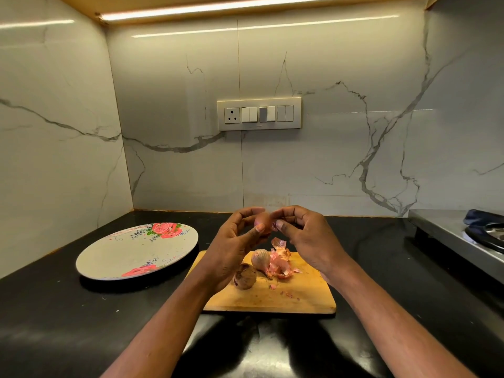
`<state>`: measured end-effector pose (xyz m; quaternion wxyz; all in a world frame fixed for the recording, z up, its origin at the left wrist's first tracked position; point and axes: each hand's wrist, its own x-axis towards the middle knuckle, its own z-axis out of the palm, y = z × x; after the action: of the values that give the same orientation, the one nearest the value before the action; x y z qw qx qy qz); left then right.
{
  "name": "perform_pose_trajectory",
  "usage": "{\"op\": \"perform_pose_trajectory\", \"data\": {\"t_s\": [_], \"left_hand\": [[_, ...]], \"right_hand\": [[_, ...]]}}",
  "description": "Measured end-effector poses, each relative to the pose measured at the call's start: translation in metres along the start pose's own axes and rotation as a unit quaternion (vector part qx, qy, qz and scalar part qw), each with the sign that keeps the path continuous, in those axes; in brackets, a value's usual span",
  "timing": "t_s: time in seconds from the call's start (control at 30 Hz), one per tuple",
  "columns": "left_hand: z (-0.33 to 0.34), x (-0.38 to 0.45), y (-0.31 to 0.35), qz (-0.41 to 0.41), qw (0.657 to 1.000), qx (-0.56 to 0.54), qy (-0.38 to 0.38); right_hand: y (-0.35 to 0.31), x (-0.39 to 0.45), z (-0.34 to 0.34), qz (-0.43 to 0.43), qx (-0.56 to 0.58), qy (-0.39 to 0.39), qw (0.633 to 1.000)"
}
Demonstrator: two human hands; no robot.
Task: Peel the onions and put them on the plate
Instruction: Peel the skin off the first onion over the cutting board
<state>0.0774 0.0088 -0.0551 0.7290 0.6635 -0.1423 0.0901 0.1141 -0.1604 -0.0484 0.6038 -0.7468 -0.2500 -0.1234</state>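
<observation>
Onions first: we've got one onion up in the air between both hands, above the far edge of the wooden cutting board. Our left hand is curled around it, thumb pressed on the near side and fingers wrapped over the top, so that one's closed on the onion. Our right hand is pinched shut on a small scrap of pinkish skin right at the onion's right side, thumb and forefinger together, the other fingers loosely bent.

Two more onions sit on the board. A pale, striped one lies near the board's far edge, and a darker brownish one sits just beside it toward the board's left edge, partly behind our left wrist. We can't tell if those two are touching. A heap of peeled pink skins lies right next to the pale onion, with a few little flakes scattered toward the near right corner of the board.

The plate, white with red roses printed on it, sits on the black counter left of the board, close to the left wall. Nothing on it yet. A steel stove shows at the counter's right edge, and a switch panel is on the marble back wall.
</observation>
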Motion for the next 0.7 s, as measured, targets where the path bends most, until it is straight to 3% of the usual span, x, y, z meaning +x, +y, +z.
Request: {"op": "perform_pose_trajectory", "data": {"t_s": [0.23,0.7], "left_hand": [[-0.0061,0.0033,0.0053,0.006,0.996,-0.078,0.043],[-0.0045,0.0014,0.0032,-0.01,0.999,-0.05,-0.007]], "right_hand": [[0.0055,0.0008,-0.0065,0.022,-0.022,0.0,1.0],[0.0062,-0.0017,-0.0027,-0.078,-0.063,0.082,0.992]]}}
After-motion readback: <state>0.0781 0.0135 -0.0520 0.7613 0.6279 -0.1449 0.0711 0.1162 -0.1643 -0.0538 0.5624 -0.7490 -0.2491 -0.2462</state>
